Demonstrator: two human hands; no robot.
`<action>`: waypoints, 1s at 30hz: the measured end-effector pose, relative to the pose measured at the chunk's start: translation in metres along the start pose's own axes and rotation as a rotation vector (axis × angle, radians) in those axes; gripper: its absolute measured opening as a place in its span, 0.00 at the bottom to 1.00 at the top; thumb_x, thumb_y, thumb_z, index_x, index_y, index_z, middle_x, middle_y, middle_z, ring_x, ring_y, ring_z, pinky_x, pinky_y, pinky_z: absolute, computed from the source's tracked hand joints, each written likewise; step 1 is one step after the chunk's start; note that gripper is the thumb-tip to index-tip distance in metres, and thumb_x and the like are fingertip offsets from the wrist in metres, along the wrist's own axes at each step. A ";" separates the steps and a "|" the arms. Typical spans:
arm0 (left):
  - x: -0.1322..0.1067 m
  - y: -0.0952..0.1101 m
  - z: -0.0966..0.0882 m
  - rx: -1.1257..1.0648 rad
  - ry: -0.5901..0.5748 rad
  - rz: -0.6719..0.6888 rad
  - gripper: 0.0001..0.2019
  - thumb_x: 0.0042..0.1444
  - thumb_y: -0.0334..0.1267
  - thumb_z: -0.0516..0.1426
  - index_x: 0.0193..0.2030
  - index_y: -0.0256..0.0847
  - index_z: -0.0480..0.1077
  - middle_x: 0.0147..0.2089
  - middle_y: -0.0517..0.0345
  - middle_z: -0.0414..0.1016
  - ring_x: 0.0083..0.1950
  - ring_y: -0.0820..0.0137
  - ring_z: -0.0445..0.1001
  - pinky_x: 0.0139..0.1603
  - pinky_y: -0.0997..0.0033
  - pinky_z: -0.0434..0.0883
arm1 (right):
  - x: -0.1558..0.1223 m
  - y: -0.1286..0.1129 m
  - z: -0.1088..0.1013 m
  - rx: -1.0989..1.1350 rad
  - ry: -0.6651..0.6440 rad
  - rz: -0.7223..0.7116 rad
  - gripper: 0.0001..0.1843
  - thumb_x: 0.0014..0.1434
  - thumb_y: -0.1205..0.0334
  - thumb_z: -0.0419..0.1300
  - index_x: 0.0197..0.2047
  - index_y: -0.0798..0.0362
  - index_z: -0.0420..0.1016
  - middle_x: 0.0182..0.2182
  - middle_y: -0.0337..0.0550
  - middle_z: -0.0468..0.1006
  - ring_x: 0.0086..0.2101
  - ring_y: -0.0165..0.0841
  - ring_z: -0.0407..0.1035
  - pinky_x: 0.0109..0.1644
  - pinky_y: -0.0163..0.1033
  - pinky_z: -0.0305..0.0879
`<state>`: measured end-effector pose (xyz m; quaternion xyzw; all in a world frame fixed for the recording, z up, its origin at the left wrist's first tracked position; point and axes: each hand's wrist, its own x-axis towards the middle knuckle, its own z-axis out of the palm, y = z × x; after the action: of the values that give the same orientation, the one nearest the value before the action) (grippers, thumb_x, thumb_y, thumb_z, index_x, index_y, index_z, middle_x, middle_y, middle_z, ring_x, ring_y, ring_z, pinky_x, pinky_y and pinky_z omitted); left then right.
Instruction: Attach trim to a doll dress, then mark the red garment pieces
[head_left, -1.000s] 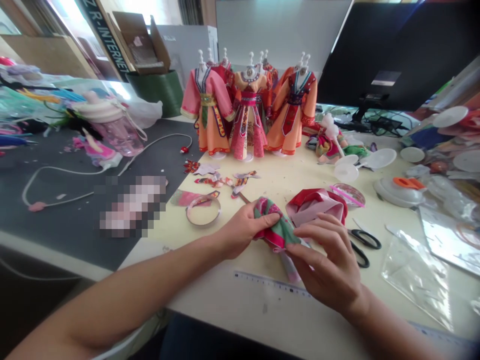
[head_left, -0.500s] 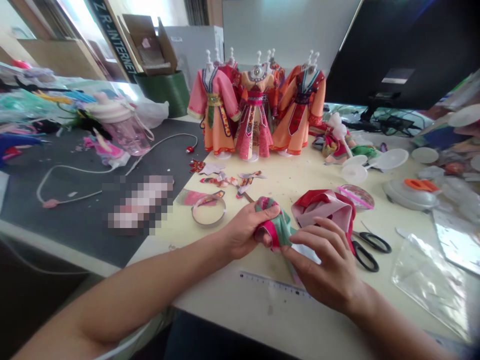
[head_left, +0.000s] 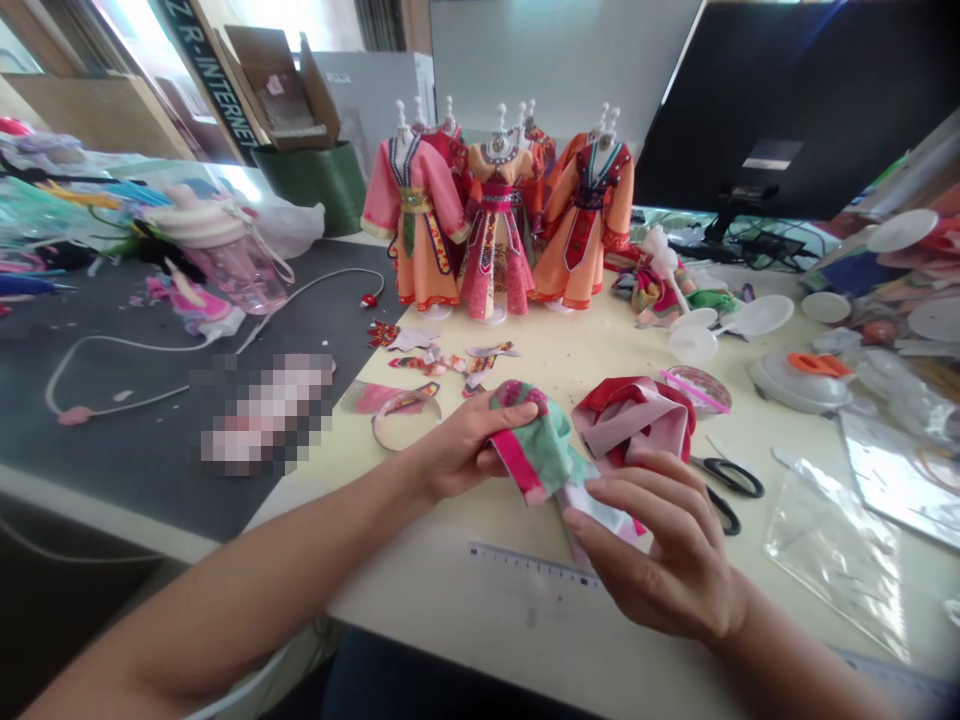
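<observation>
My left hand (head_left: 457, 440) grips a small mint-green piece of doll clothing (head_left: 551, 440) with a magenta band and a patterned pink part. Its thumb presses on top of the cloth; the other fingers are mostly hidden beneath. A pale underside or lining hangs at the cloth's right end. Beside that end is my right hand (head_left: 667, 540), thumb and index finger apart and the rest loosely curved. Whether its fingertips touch the cloth is hard to see. A red and pink fabric bundle (head_left: 637, 420) lies behind the right hand, with black-handled scissors (head_left: 731, 478) partly covered by it.
Dressed doll stands (head_left: 499, 220) line the back. A ruler (head_left: 525, 563) lies near the front edge, and a ring-shaped band (head_left: 405, 425) by my left forearm. Fabric scraps (head_left: 431, 365) lie beyond. A clear plastic bag (head_left: 832, 550) is at right, a pink bottle (head_left: 240, 260) at left.
The green cloth has been opened out flatter, showing more of its green face and pale end. My right fingers have moved slightly apart from each other. The whole view has shifted a little.
</observation>
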<state>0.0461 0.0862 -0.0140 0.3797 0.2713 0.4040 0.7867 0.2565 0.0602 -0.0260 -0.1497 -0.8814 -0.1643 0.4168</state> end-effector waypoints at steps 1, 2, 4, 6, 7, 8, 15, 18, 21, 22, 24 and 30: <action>0.000 0.001 0.000 0.009 -0.005 -0.008 0.15 0.54 0.41 0.59 0.23 0.38 0.60 0.11 0.71 0.49 0.13 0.83 0.43 0.14 0.81 0.45 | 0.000 -0.001 0.001 0.000 -0.027 0.012 0.14 0.53 0.70 0.59 0.42 0.48 0.75 0.46 0.45 0.72 0.46 0.38 0.67 0.53 0.52 0.65; 0.000 0.001 0.000 0.019 -0.007 -0.018 0.15 0.54 0.41 0.60 0.22 0.38 0.60 0.12 0.71 0.49 0.13 0.84 0.43 0.14 0.81 0.44 | 0.001 -0.002 0.001 0.007 -0.073 0.011 0.14 0.53 0.69 0.59 0.44 0.48 0.74 0.47 0.45 0.73 0.48 0.39 0.66 0.54 0.53 0.64; -0.001 0.002 0.000 0.034 -0.009 -0.036 0.15 0.52 0.41 0.60 0.22 0.38 0.60 0.12 0.71 0.49 0.12 0.84 0.43 0.13 0.81 0.43 | 0.002 -0.004 0.001 0.071 -0.168 -0.014 0.14 0.55 0.68 0.58 0.45 0.49 0.74 0.46 0.43 0.76 0.47 0.38 0.67 0.56 0.53 0.62; -0.002 0.003 -0.003 0.044 -0.012 -0.057 0.14 0.50 0.40 0.61 0.22 0.38 0.62 0.11 0.71 0.49 0.12 0.84 0.43 0.13 0.81 0.46 | 0.004 -0.003 -0.001 0.185 -0.162 0.019 0.12 0.55 0.70 0.58 0.43 0.51 0.73 0.39 0.41 0.79 0.42 0.35 0.70 0.55 0.52 0.64; -0.003 0.004 -0.004 0.046 -0.014 -0.066 0.12 0.48 0.39 0.61 0.22 0.38 0.63 0.11 0.71 0.50 0.12 0.84 0.44 0.13 0.81 0.49 | 0.004 -0.002 -0.002 0.242 -0.104 0.079 0.13 0.54 0.71 0.57 0.43 0.51 0.73 0.35 0.40 0.79 0.39 0.34 0.71 0.52 0.51 0.66; -0.004 0.004 -0.006 0.046 -0.016 -0.071 0.10 0.46 0.38 0.62 0.24 0.37 0.66 0.12 0.70 0.53 0.12 0.83 0.48 0.14 0.80 0.53 | 0.004 0.000 -0.003 0.290 -0.026 0.175 0.14 0.54 0.72 0.57 0.44 0.51 0.72 0.34 0.41 0.78 0.38 0.34 0.72 0.49 0.50 0.68; -0.013 0.007 -0.006 0.056 -0.160 -0.201 0.08 0.36 0.34 0.65 0.26 0.34 0.73 0.22 0.58 0.72 0.23 0.74 0.70 0.25 0.77 0.68 | 0.001 0.017 0.004 0.720 -0.245 0.785 0.29 0.63 0.48 0.51 0.63 0.49 0.56 0.55 0.51 0.69 0.54 0.40 0.65 0.51 0.48 0.69; -0.013 0.008 -0.006 0.090 -0.200 -0.243 0.07 0.37 0.32 0.65 0.25 0.33 0.74 0.22 0.58 0.73 0.22 0.75 0.70 0.25 0.78 0.68 | 0.006 0.013 0.004 1.091 -0.386 0.853 0.29 0.59 0.41 0.52 0.56 0.52 0.64 0.43 0.48 0.76 0.42 0.36 0.72 0.40 0.41 0.72; -0.008 0.010 -0.010 0.129 -0.189 -0.239 0.07 0.40 0.32 0.64 0.28 0.34 0.75 0.24 0.57 0.74 0.24 0.74 0.71 0.28 0.77 0.69 | 0.005 0.008 0.003 1.329 -0.380 1.042 0.15 0.54 0.50 0.62 0.35 0.54 0.69 0.28 0.38 0.74 0.28 0.28 0.70 0.30 0.33 0.68; -0.005 0.010 -0.012 0.148 -0.174 -0.225 0.07 0.41 0.31 0.64 0.30 0.34 0.75 0.26 0.57 0.75 0.26 0.73 0.72 0.30 0.77 0.70 | 0.004 0.007 0.004 1.363 -0.323 1.103 0.13 0.54 0.53 0.63 0.32 0.54 0.68 0.26 0.36 0.72 0.26 0.27 0.68 0.28 0.32 0.67; 0.001 0.009 -0.016 0.197 -0.122 -0.171 0.09 0.43 0.30 0.63 0.35 0.34 0.75 0.30 0.56 0.77 0.30 0.72 0.74 0.33 0.77 0.71 | 0.002 0.006 0.005 1.384 -0.172 1.197 0.12 0.54 0.55 0.63 0.31 0.53 0.65 0.24 0.35 0.71 0.24 0.26 0.67 0.27 0.31 0.65; 0.010 -0.003 -0.014 0.189 0.087 -0.108 0.13 0.51 0.40 0.61 0.43 0.36 0.72 0.39 0.52 0.75 0.36 0.70 0.74 0.38 0.72 0.71 | 0.005 0.010 0.008 1.336 0.001 1.419 0.14 0.53 0.54 0.63 0.32 0.54 0.66 0.22 0.35 0.70 0.21 0.25 0.64 0.22 0.30 0.60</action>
<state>0.0421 0.0984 -0.0260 0.4191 0.3620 0.3498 0.7556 0.2519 0.0731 -0.0254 -0.3786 -0.4979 0.6585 0.4184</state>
